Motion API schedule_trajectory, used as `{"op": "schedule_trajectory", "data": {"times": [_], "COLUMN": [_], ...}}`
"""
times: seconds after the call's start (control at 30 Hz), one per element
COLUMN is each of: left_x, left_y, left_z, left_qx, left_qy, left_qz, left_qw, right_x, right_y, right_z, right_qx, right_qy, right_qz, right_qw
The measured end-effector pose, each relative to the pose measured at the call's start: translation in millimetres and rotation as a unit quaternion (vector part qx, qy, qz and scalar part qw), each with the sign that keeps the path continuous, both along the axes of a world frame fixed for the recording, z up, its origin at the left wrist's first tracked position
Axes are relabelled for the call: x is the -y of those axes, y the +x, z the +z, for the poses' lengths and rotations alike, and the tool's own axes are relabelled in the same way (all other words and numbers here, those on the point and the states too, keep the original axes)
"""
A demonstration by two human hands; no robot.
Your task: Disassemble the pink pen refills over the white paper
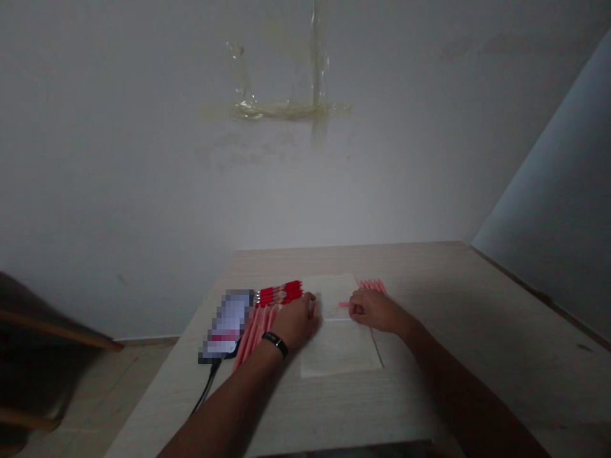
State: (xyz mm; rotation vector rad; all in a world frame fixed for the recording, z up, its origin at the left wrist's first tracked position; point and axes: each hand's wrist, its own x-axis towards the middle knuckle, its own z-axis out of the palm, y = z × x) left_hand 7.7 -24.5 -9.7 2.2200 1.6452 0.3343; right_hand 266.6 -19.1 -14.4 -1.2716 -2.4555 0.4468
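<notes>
A row of pink pens with red caps (pixel 267 312) lies side by side on a pale wooden table (pixel 458 318). My left hand (pixel 298 321), a black band on its wrist, rests curled over the right end of that row. My right hand (pixel 372 310) is closed in a pinch on a small pink piece (pixel 344 305) above a white sheet (pixel 341 343). Behind the right hand lies another small bunch of pink pen parts (pixel 375 285).
A phone (pixel 228 324) with a black cable (pixel 205 388) lies left of the pens near the table's left edge. A grey wall with old tape marks (pixel 286 108) stands behind. A dark wooden piece of furniture (pixel 33 343) is at the far left.
</notes>
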Motion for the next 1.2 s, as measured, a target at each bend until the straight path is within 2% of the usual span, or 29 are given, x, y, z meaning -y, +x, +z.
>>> {"op": "schedule_trajectory", "data": {"times": [0.23, 0.47, 0.6, 0.73, 0.83, 1.0, 1.2], "left_x": [-1, 0, -1, -2, 0, 3, 4], "left_y": [1, 3, 4, 7, 10, 14, 12], "left_z": [-2.9, 8.5, 8.2, 6.3, 8.1, 10.7, 11.6], "left_qx": [0.01, 0.023, 0.089, 0.154, 0.188, 0.225, 0.226], "left_qy": [0.018, 0.032, 0.033, 0.013, 0.008, -0.009, 0.011], "left_qz": [0.009, 0.015, -0.018, -0.067, -0.1, -0.135, -0.123], "left_qw": [1.0, 0.999, 0.995, 0.986, 0.977, 0.965, 0.966], "right_x": [-1, 1, 2, 1, 1, 1, -4], "right_y": [0, -4, -10, -19, -27, -37, -31], "right_z": [0.9, 7.9, 9.4, 0.0, -8.2, -14.1, -11.1], "right_qx": [-0.005, -0.004, -0.084, -0.215, -0.302, -0.367, -0.417], "right_qy": [-0.008, 0.017, 0.005, -0.084, -0.119, -0.18, -0.166], "right_qz": [0.005, -0.026, -0.044, -0.039, -0.034, -0.006, -0.018], "right_qw": [1.0, 0.999, 0.995, 0.972, 0.945, 0.912, 0.894]}}
